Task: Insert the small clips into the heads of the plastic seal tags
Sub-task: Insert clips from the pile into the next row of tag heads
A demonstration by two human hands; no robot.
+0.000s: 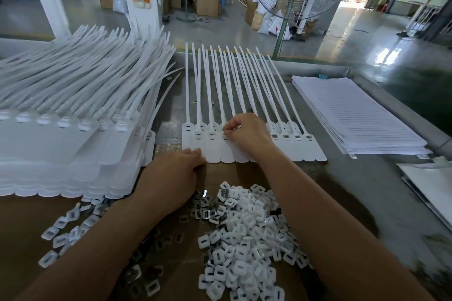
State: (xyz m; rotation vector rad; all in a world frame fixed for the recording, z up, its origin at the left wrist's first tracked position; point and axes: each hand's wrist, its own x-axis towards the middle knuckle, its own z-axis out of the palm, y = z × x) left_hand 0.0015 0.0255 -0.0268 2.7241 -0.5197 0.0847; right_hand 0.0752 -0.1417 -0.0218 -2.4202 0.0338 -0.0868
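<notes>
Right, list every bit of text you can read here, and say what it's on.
No text here can be read.
Paper stack: rows of fine print, too small to read.
White sack: a red mark, too blurred to read.
Tags and clips: no print seen.

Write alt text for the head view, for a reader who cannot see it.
A person's right hand pinches a small white plastic clip onto one head in a flat row of white plastic seal tags, while the left hand rests at the row's near edge. A pile of loose white square clips lies nearer, on brown cardboard.
</notes>
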